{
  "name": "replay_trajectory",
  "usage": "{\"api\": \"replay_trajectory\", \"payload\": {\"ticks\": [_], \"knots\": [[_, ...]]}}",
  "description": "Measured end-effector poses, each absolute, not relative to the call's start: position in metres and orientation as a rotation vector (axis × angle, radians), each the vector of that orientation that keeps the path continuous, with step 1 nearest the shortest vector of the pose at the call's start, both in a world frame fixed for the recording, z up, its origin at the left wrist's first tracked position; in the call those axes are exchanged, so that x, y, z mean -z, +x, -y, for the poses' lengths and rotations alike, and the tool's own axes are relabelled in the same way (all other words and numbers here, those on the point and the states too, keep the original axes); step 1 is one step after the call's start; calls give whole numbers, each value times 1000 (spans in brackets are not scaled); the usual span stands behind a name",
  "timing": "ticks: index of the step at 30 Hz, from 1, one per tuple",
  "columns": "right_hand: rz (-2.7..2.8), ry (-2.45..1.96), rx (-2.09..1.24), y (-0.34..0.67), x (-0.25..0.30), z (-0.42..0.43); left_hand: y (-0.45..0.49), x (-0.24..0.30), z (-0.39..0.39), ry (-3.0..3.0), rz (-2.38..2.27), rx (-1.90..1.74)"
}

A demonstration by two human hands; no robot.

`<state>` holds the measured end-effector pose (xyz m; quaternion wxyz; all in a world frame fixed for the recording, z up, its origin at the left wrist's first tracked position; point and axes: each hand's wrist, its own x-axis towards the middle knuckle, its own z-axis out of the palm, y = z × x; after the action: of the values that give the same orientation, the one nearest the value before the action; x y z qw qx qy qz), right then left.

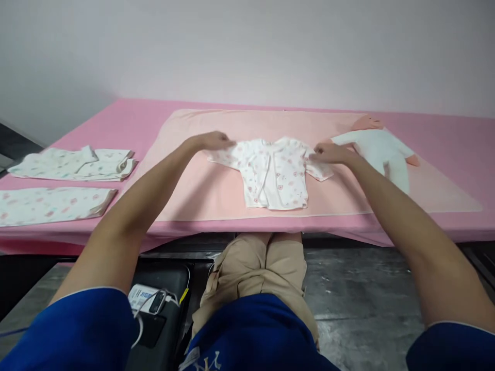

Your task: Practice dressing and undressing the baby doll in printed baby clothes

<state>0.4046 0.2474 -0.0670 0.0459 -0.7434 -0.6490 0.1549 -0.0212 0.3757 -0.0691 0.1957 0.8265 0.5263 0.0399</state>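
Observation:
A small white baby shirt (pixel 275 175) with a pink print lies spread flat on a pale pink mat (pixel 201 190). My left hand (pixel 214 140) rests on the tip of its left sleeve, fingers closed on the cloth. At the other side, my right hand (pixel 329 152) pinches the right sleeve. Both arms are stretched out over the table.
A baby doll (pixel 381 147) in white clothes lies on the mat to the right of the shirt. Two folded printed garments (pixel 75 164) (pixel 50 205) lie on the pink table cover (pixel 116 123) at the left. A device with cables (pixel 149 301) sits below by my left knee.

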Motion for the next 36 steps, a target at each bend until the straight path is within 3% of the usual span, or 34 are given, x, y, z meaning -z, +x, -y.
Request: {"api": "replay_trajectory", "payload": {"ticks": [3, 7, 15, 21, 27, 36], "knots": [[1989, -2309, -491, 438, 110, -244, -48, 116, -390, 2235, -1420, -18], [1718, -2181, -499, 465, 142, -223, -89, 138, -386, 2161, -1327, -289], [1235, -1785, -480, 450, 125, -261, -129, 125, -422, 1971, -1455, -778], [1386, -1980, -232, 440, 144, -305, -144, 120, -474, 2044, -1949, -582], [1458, -2181, -3, 435, 185, -316, -119, 162, -476, 2011, -2070, -533], [1338, -2203, 2, 447, 194, -319, -121, 185, -465, 2005, -2168, -707]]}}
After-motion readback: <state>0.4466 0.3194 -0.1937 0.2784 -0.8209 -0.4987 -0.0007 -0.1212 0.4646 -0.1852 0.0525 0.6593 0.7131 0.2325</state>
